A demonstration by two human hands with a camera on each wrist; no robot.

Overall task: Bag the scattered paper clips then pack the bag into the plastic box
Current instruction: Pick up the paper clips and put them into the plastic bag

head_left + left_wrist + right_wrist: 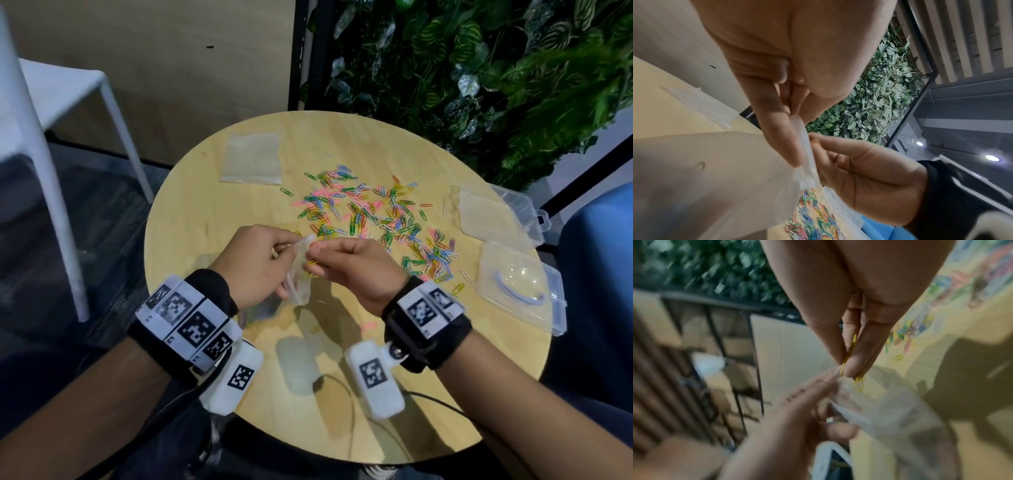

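Yellow clips going into the bag

The clear zip bag is pinched by the left hand at table centre; yellow paper clips are pinched by the right hand at its mouth. Scattered paper clips at 1 o'clock, plastic box at 3.

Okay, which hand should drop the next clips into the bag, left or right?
Right. The right hand already pinches yellow paper clips just above the clear bag, while the left hand is busy gripping the bag's mouth.
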